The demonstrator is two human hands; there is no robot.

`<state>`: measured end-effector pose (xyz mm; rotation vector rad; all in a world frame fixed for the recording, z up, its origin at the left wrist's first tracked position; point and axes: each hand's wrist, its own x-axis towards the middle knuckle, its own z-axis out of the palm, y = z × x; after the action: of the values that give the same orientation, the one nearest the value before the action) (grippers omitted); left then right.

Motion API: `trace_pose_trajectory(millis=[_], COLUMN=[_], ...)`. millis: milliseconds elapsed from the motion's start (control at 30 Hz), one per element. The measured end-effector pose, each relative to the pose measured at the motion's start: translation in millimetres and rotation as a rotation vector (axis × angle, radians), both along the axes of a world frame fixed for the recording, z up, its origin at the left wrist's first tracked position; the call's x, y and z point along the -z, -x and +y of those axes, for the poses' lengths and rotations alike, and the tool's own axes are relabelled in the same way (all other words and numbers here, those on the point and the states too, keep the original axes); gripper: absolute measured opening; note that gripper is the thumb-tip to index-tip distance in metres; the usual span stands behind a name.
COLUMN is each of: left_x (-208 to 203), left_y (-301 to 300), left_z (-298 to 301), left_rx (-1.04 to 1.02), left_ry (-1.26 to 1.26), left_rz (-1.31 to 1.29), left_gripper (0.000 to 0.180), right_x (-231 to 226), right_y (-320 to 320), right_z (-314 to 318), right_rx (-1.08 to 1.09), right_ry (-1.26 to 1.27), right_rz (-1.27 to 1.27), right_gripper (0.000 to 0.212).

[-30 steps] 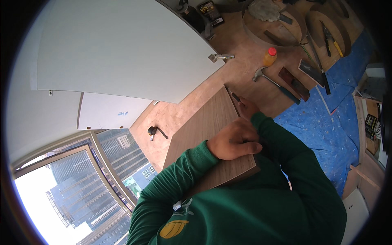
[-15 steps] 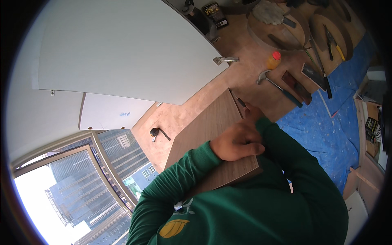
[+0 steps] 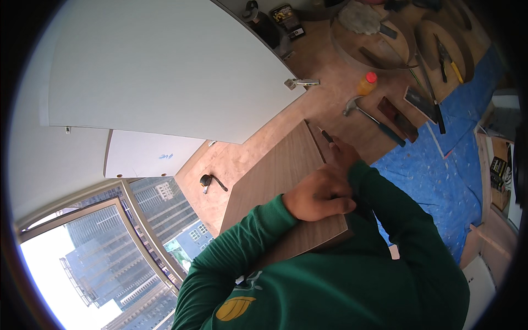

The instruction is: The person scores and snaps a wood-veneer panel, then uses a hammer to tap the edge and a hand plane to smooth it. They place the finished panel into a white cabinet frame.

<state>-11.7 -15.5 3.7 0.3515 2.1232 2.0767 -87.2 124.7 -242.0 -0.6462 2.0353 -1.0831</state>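
Note:
A wood-grain board (image 3: 275, 176) stands in front of me, its face turned up to the camera. My left hand (image 3: 318, 195) curls over the board's right edge and grips it. My right hand (image 3: 342, 153) is at the same edge farther up, closed around a thin dark tool (image 3: 325, 135) whose tip touches the board's upper corner. Green sleeves cover both of my arms.
A large white panel (image 3: 165, 66) with a metal hinge (image 3: 297, 83) stands at the left. On the floor lie a hammer (image 3: 371, 116), an orange bottle (image 3: 366, 83), a tape measure (image 3: 207, 180), pliers (image 3: 446, 55), round wooden pieces (image 3: 368, 38) and blue sheeting (image 3: 440, 165). A window (image 3: 99, 258) is at lower left.
My right hand with the thin tool has crept slightly up the board's edge. The view shifted a little; my left hand keeps its grip.

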Motion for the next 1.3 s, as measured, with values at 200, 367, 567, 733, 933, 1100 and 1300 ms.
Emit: trace_pose_trajectory(millis=[200,367,567,733,933,1100,1300], left_x=[1,1,5,3,2,2,2], left_y=[1,1,0,-3,1,-2,-1], left_z=[0,1,5,0,-4,0,0], left_rx=[0.016,0.009,-0.001,0.024,0.025,-0.001,-0.016], left_ry=[0.024,0.017,-0.006,0.028,0.015,-0.011,0.046], left_rz=[0.025,0.040,0.035,-0.030,-0.012,-0.043,-0.001], left_gripper=[0.027,0.033,0.034,0.030,0.032,0.033,0.034], right_x=[20,26,28,33,23,13,-5], right_y=[3,-7,-4,-6,-9,-8,-14], right_z=[-19,-28,-29,-33,-10,-5,-13], right_rx=[0.012,-0.005,-0.036,-0.063,-0.065,-0.051,-0.026], right_ry=[0.100,-0.020,0.016,-0.097,-0.093,-0.095,-0.167], right_rz=[-0.009,-0.014,0.005,-0.011,-0.016,-0.020,0.017], right_gripper=[0.033,0.034,0.029,0.026,0.029,0.031,0.032])
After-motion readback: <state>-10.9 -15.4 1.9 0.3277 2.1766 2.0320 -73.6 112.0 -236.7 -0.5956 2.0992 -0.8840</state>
